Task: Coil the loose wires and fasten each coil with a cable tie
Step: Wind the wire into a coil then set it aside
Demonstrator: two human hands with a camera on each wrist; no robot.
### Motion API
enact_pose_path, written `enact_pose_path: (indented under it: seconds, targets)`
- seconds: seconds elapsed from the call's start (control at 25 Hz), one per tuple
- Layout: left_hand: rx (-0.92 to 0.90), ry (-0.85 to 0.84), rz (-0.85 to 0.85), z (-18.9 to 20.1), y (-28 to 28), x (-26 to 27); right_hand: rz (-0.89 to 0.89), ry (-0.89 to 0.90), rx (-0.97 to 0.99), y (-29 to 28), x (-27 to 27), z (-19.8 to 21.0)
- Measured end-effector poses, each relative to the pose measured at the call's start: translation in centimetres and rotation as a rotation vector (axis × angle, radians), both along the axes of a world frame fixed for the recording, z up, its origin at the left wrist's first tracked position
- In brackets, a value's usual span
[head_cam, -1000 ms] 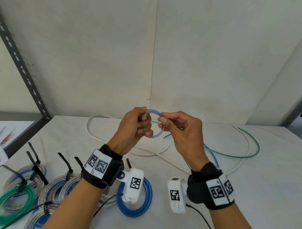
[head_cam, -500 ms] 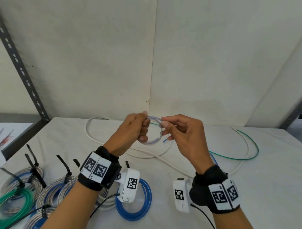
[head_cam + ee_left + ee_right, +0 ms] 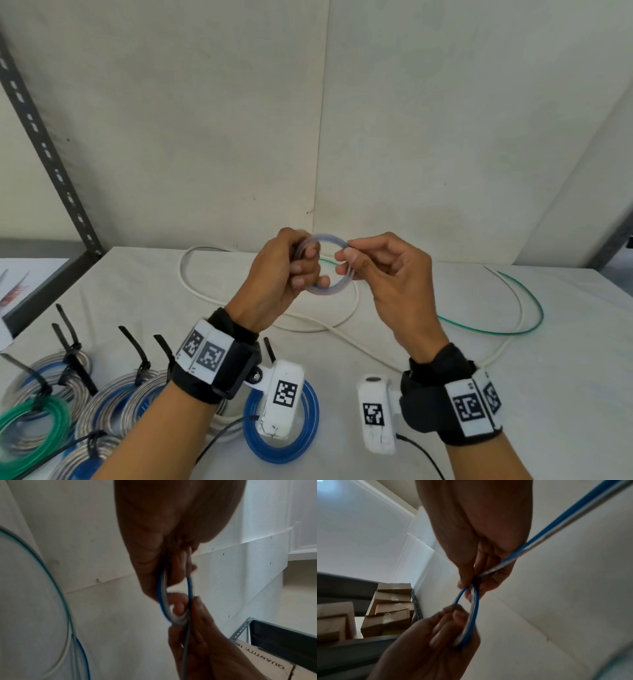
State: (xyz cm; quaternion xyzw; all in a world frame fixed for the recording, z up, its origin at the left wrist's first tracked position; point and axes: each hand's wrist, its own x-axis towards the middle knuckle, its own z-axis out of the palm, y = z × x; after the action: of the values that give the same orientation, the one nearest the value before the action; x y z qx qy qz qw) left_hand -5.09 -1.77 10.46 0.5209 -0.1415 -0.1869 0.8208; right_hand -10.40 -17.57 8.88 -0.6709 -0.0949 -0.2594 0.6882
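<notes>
coil upright between left hand, right hand

Place: a storeroom or small work room.
Shelves: a gray metal rack post with holes stands by the wall.
Boxes: brown cardboard boxes are piled beside a rack.
Surface: a white cloth covers the surface.
Wires: tied wire coils and loose wires lie on it.
Walls: plain and white.
</notes>
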Motion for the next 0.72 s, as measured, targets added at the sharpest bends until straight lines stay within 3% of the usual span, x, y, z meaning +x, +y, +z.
enact_pose_path:
  seconds: [0.12,0.2,0.28,0.48,0.6,0.72]
  targets:
    - [0.318,-0.11,-0.12,-0.5,0.2,-0.2,0.088,0.052,-0.237,-1.4,-0.2,0.2]
    - [0.393,-0.205,-0.094,-0.9,0.0,-0.3,0.089,0.053,-0.331,-1.5,-0.2,0.1]
    - [0.298,-0.221,0.001,-0.9,-0.1,-0.1,0.029,0.025,-0.316,-1.3,-0.1,0.1]
    - [-0.099,-0.072,0.187,0.1,-0.3,-0.2,-0.016,-0.002,-0.016,0.5,-0.2,-0.3]
    - [-0.192,-0.064,0.201,0.0,-0.6,-0.4,-0.012,-0.018,0.041,1.8,-0.2,-0.4]
    - [-0.162,-0.03,0.113,0.0,-0.6,-0.4,-0.061,-0.072,-0.002,0.7,-0.1,0.0]
